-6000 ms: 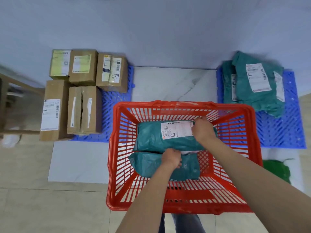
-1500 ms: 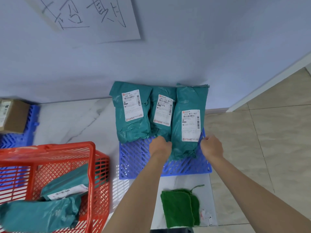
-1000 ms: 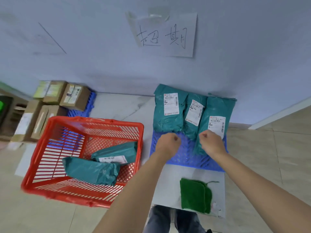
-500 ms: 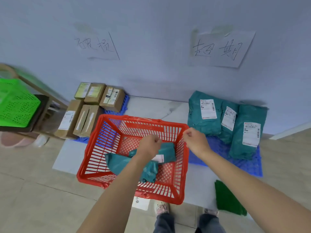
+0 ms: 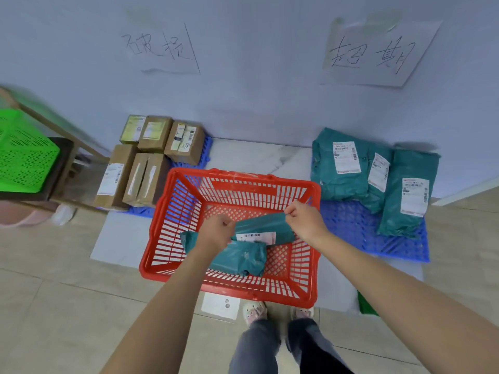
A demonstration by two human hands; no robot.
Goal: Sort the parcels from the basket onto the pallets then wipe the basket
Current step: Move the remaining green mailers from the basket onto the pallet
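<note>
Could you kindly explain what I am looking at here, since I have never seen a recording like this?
There is no machine: a person wears a camera on the head, looking forward and down at their own arms, so the single picture is their own view. A red basket stands on the floor before their feet. In it lie two teal parcels; the left hand and the right hand each grip an end of the upper parcel, while the lower parcel lies beneath. Five cardboard boxes sit on a blue pallet at the left, three teal bags on the right pallet. Two handwritten signs hang on the wall above the pallets.
</note>
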